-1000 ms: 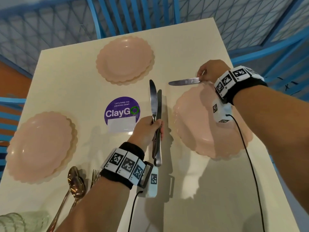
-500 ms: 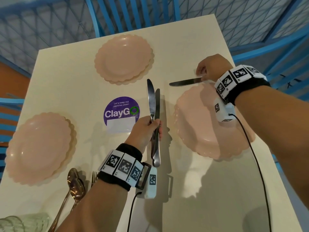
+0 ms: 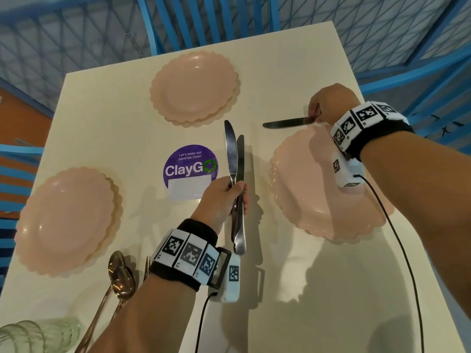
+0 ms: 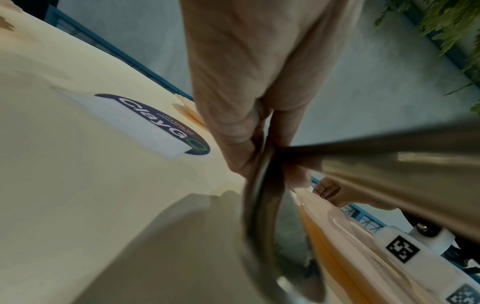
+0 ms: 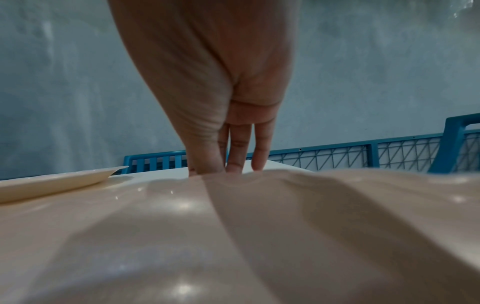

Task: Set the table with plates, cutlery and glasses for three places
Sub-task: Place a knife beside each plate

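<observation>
Three pink scalloped plates lie on the cream table: a far plate (image 3: pixel 195 87), a left plate (image 3: pixel 66 220) and a right plate (image 3: pixel 318 194). My left hand (image 3: pixel 237 187) grips two steel knives (image 3: pixel 235 154) by their handles above the table's middle, blades pointing away. In the left wrist view the two knives (image 4: pixel 259 205) run close past the lens. My right hand (image 3: pixel 314 115) pinches the handle of a third knife (image 3: pixel 288 122), which lies level just beyond the right plate, its blade pointing left. The right wrist view shows my fingers (image 5: pixel 233 160) reaching down behind the right plate's rim (image 5: pixel 233 236); the knife is hidden there.
Copper spoons (image 3: pixel 119 273) and a fork (image 3: pixel 147 266) lie at the near left, with green glasses (image 3: pixel 38 335) in the corner. A purple ClayGo sticker (image 3: pixel 190 169) marks the table's middle. Blue chairs (image 3: pixel 178 21) ring the table. The table's right edge runs close to the right plate.
My right hand and its knife have shifted slightly away, beyond the right plate. The left hand still holds the two knives in about the same spot.
</observation>
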`<state>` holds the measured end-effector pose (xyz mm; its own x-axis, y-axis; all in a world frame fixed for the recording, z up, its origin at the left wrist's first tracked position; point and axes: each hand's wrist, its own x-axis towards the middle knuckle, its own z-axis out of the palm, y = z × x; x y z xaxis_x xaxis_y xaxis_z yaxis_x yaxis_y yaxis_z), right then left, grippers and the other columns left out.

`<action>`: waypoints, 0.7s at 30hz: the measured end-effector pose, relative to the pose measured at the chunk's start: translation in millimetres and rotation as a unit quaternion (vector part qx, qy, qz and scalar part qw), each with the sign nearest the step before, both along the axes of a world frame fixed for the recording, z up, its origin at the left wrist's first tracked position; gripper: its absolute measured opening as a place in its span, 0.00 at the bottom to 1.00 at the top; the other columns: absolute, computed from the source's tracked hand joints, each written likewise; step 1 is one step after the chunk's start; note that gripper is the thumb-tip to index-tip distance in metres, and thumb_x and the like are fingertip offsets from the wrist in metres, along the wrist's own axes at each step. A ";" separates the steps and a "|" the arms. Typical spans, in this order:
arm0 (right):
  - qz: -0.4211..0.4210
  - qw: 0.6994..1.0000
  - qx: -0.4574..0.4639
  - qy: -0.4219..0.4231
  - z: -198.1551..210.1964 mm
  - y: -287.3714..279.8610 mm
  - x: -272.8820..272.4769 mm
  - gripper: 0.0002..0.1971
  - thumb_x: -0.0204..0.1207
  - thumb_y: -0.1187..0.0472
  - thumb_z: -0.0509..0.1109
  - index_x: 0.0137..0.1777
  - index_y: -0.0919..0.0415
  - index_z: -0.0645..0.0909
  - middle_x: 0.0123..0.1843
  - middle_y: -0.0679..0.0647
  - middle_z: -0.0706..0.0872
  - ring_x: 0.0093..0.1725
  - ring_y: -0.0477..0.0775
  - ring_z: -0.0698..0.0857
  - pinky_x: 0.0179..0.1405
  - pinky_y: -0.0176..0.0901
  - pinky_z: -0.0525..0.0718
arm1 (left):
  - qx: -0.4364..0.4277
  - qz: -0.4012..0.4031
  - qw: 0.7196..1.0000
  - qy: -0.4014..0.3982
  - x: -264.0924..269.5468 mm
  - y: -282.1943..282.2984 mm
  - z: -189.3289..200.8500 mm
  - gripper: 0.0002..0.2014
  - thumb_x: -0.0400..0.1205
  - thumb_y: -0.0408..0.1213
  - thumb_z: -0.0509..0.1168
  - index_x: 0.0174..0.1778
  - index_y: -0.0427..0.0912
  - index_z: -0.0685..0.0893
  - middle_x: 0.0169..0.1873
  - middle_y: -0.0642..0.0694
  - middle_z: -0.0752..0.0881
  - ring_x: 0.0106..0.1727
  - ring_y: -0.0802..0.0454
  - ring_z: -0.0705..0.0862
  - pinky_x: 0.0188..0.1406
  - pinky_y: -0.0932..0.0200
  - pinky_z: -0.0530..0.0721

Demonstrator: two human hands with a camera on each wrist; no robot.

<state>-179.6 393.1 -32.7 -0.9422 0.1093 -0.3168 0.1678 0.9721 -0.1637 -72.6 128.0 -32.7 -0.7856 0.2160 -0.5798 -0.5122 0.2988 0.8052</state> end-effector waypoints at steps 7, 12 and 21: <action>-0.013 1.000 0.008 -0.020 -0.1 -1.0 -2.8 0.12 0.74 0.71 0.70 0.56 0.63 0.86 0.60 0.62 0.86 0.61 0.62 0.82 0.66 0.52 0.80 | -0.001 -0.002 1.000 0.000 2.0 -0.8 -2.1 0.11 0.86 0.34 0.54 0.42 0.38 0.80 0.23 0.48 0.81 0.26 0.52 0.80 0.41 0.53 0.82; -0.015 0.999 0.008 -0.029 -2.1 -0.6 -4.1 0.13 0.75 0.71 0.69 0.58 0.63 0.86 0.62 0.62 0.85 0.63 0.63 0.82 0.66 0.52 0.80 | -0.003 -0.001 1.000 -0.004 4.3 0.2 -1.9 0.11 0.86 0.34 0.54 0.42 0.38 0.80 0.26 0.46 0.81 0.28 0.52 0.80 0.42 0.52 0.83; 0.006 0.980 -0.112 0.167 27.5 -26.5 14.7 0.09 0.72 0.66 0.73 0.52 0.67 0.85 0.53 0.62 0.89 0.55 0.61 0.85 0.58 0.43 0.79 | 0.010 0.026 1.000 0.010 5.5 -9.4 5.0 0.11 0.86 0.33 0.55 0.41 0.37 0.81 0.25 0.47 0.83 0.30 0.51 0.83 0.43 0.54 0.84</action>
<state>-164.9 366.6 -5.2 -0.9981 0.0614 -0.0062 0.0584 0.9072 -0.4167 -67.1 118.5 -27.7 -0.8075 0.1858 -0.5599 -0.5106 0.2552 0.8211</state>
